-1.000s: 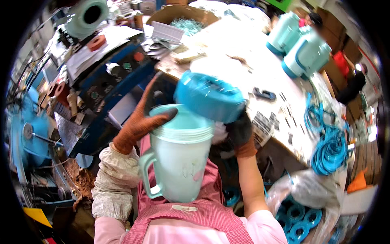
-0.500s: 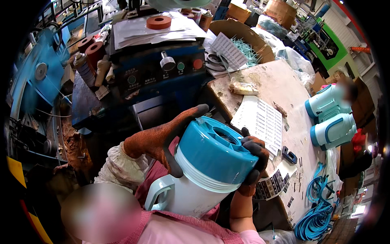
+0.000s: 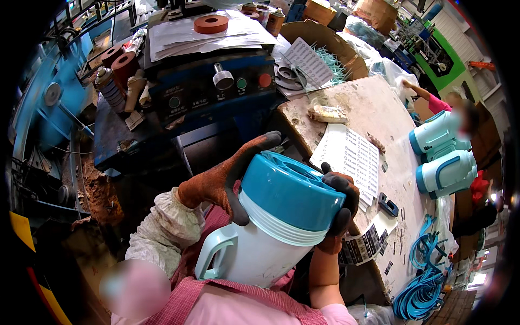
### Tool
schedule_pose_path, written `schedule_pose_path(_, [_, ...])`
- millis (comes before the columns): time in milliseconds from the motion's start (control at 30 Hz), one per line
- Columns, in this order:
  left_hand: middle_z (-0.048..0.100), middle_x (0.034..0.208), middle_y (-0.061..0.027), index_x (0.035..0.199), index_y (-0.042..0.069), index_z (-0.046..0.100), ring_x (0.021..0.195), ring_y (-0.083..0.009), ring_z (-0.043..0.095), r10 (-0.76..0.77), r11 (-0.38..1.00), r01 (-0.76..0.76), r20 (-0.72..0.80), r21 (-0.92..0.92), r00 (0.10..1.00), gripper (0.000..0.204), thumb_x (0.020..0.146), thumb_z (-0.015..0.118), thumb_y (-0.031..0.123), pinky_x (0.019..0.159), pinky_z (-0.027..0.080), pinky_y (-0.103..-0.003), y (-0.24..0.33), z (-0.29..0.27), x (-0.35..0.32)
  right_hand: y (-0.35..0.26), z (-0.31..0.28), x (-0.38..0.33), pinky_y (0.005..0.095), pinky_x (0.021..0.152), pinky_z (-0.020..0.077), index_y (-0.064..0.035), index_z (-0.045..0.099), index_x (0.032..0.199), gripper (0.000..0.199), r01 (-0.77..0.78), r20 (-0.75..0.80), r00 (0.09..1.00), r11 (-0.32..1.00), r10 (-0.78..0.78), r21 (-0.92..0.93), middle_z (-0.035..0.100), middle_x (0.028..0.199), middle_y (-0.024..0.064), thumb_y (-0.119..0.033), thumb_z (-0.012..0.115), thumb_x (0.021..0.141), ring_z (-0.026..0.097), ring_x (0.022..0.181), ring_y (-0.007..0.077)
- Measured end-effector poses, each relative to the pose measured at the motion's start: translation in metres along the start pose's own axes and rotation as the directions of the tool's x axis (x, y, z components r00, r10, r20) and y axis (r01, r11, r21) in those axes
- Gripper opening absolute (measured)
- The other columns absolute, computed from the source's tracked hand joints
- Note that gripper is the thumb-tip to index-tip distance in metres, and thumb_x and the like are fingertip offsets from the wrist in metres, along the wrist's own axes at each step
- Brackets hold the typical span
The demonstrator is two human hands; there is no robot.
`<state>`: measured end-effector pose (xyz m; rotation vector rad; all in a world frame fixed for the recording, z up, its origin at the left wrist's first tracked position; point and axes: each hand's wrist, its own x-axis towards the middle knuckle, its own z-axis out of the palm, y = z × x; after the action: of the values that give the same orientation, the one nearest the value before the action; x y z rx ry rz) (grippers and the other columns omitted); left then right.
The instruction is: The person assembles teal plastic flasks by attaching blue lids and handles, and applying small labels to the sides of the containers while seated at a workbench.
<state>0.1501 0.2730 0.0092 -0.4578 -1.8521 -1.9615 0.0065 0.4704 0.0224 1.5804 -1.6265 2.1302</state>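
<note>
A large insulated jug (image 3: 260, 252), pale aqua with a side handle (image 3: 216, 252), leans against my apron. Its teal cap (image 3: 292, 192) tilts up and away from me. My left hand (image 3: 227, 173), in an orange work glove with dark fingers, cups the cap's left side, fingers stretched along it and thumb near the rim. On the opposite side my right hand (image 3: 341, 203), gloved the same way, curls its fingers around the cap. The jug's base is hidden by its own body.
Label sheets (image 3: 346, 162) lie on the worn table (image 3: 390, 119) at right. Two similar jugs (image 3: 447, 173) stand near its far right edge, above teal straps (image 3: 420, 292). A machine panel (image 3: 216, 89) lies ahead. Another person's arm (image 3: 422, 95) reaches in at far right.
The jug has tipped slightly, so less of its cap top shows. My left forearm has shifted a little right. Another person's pink-sleeved arm has come into view at far right.
</note>
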Motion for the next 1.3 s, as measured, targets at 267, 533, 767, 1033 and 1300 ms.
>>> schedule_pose_path(267, [0.023,0.139,-0.0171,0.138,0.009,0.021,0.130,-0.0312,0.025,0.100,0.983,-0.109,0.069,0.148,0.993,0.132,0.032,0.087,0.053,0.106,0.026,-0.043,0.006,0.001,0.008,0.003,0.002,0.002,0.0533,0.097,0.0358,-0.0033,0.053,0.101,0.056,0.072,-0.029,0.997,0.996,-0.071,0.053,0.053,0.090,0.0122,-0.055,0.033,0.089,0.052,0.089,0.0239])
schedule_pose_path(533, [0.031,0.135,-0.0121,0.137,0.007,0.021,0.124,-0.0244,0.035,-0.168,0.961,0.130,-0.138,-0.244,0.976,0.133,0.031,0.089,0.050,0.103,0.031,-0.040,-0.013,0.008,0.001,-0.005,0.014,-0.002,0.0440,0.095,0.0389,-0.0037,0.053,0.107,0.051,-0.308,-0.128,0.940,0.947,0.317,0.086,0.056,0.098,0.0132,-0.050,0.040,0.090,0.053,0.095,0.0254])
schedule_pose_path(767, [0.029,0.136,-0.0164,0.135,0.007,0.026,0.127,-0.0289,0.032,0.093,0.995,-0.092,-0.028,0.044,0.995,0.124,0.037,0.088,0.049,0.104,0.030,-0.042,-0.006,0.001,0.004,0.002,0.002,0.001,0.0484,0.094,0.0390,-0.0056,0.052,0.106,0.052,-0.037,-0.011,0.999,0.998,0.036,-0.055,0.055,0.095,0.0125,-0.052,0.037,0.090,0.052,0.090,0.0243])
schedule_pose_path(1033, [0.050,0.123,-0.0188,0.127,0.004,0.043,0.121,-0.0393,0.040,0.077,0.564,-0.172,0.156,0.807,0.985,0.088,0.057,0.079,0.045,0.102,0.025,-0.056,0.077,0.016,0.000,-0.038,0.010,-0.008,0.0496,0.101,0.0340,-0.0150,0.038,0.125,0.044,0.076,0.016,0.997,0.993,-0.075,-0.085,0.046,0.116,0.0146,-0.033,0.049,0.086,0.045,0.115,0.0325])
schedule_pose_path(1300, [0.055,0.113,-0.0169,0.119,0.002,0.049,0.108,-0.0338,0.052,0.118,0.578,-0.157,0.109,0.800,0.987,0.083,0.054,0.081,0.043,0.096,0.034,-0.053,0.084,0.055,0.004,-0.034,-0.006,-0.008,0.0522,0.096,0.0343,-0.0063,0.041,0.121,0.098,0.165,0.237,0.963,0.973,-0.124,-0.162,0.050,0.114,0.0121,-0.048,0.084,0.044,0.046,0.107,0.0327])
